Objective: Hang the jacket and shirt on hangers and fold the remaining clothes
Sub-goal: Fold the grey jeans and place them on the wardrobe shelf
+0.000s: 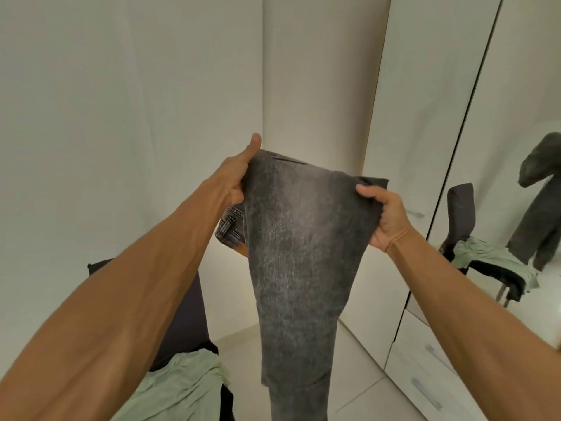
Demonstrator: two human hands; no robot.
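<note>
The step in hand looks like the folding part of the task, with a pair of jeans [303, 253] as the piece being worked on. They are held up in the air in front of the person, over the floor [358, 375] and touching no surface.

The left hand [238, 177] grips the upper left edge of the jeans, with the thumb standing up and the fingers curled behind the cloth. The right hand [387, 220] pinches the upper right edge, with the thumb on the front and the fingers hidden behind. Between the two hands the top edge is pulled fairly flat.

The next move probably calls for bringing the long hanging part up to halve the length, while keeping both edges lined up so the cloth does not twist. A flat place to lay them would help. The chair [182, 314] at the lower left already carries a pale green garment [179, 387], so that spot is partly taken.

The jeans are dark grey denim with a washed, speckled fade that is lightest down the middle. Behind the left edge, just under the left hand, a pocket with stitched seams shows, so some of the cloth is doubled behind. The cloth narrows downward, and the bottom end runs out of view. The denim looks thick and stiff enough to hold a crease.

On the far right, a mirror [516, 147] reflects the hanging jeans and the chair.
</note>
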